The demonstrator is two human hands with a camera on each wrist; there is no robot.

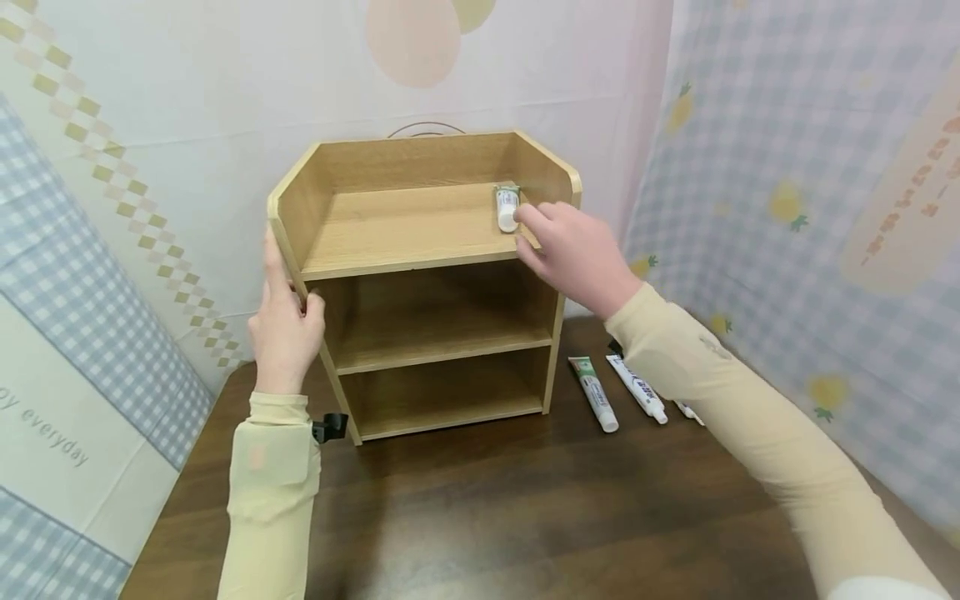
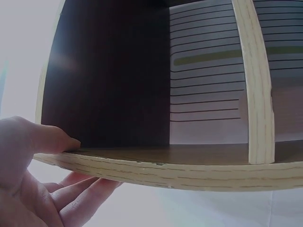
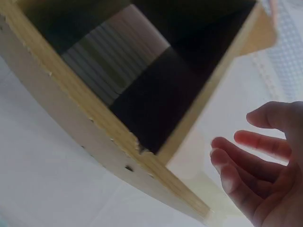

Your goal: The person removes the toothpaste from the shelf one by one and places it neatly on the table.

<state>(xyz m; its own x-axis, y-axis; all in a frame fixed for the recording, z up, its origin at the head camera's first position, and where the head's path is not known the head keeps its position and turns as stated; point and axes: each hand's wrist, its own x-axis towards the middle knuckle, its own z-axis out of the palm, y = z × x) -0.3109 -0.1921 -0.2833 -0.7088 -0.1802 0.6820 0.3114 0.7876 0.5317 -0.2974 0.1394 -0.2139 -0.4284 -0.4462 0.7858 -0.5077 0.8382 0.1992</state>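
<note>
A light wooden shelf unit (image 1: 405, 229) with three levels stands on a dark wooden table (image 1: 480, 508). My left hand (image 1: 285, 321) grips its left side panel, thumb (image 2: 52, 139) inside and fingers (image 2: 80, 189) outside the board's edge (image 2: 189, 175). A small white and green tube (image 1: 507, 207) lies at the right end of the top shelf. My right hand (image 1: 570, 250) is just right of the tube, fingertips close to it. In the right wrist view the right hand's fingers (image 3: 255, 161) are spread loosely beside the shelf's side (image 3: 94, 118) and hold nothing.
Two white tubes (image 1: 596, 393) (image 1: 637, 389) lie on the table to the right of the shelf unit, and a third (image 1: 686, 410) shows partly behind my right sleeve. Patterned cloth walls close in behind and on both sides. The two lower shelves hold nothing visible.
</note>
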